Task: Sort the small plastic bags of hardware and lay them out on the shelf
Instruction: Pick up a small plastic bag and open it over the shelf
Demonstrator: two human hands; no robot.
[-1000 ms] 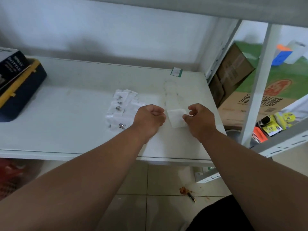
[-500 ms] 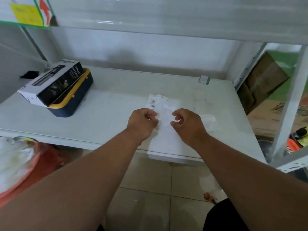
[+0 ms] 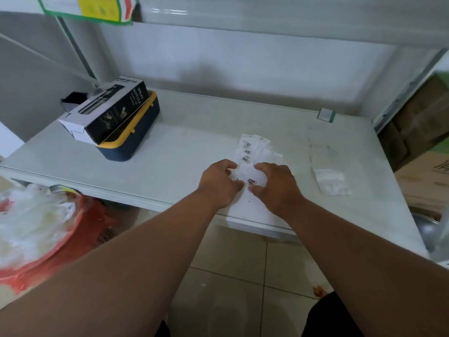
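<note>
with the left hand (image 3: pixel 220 184) and right hand (image 3: pixel 273 184) both pinching a clear bag holding a small metal part (image 3: pixel 252 182) near the white shelf's (image 3: pixel 170 152) front edge, best lift it clear of the fanned bags (image 3: pixel 252 148) behind before placing.

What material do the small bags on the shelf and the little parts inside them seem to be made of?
The small clear bags: thin glossy plastic, probably, since the white shelf shows through. The tiny grey parts inside: likely bare metal, as they glint; too small for certainty.
</note>
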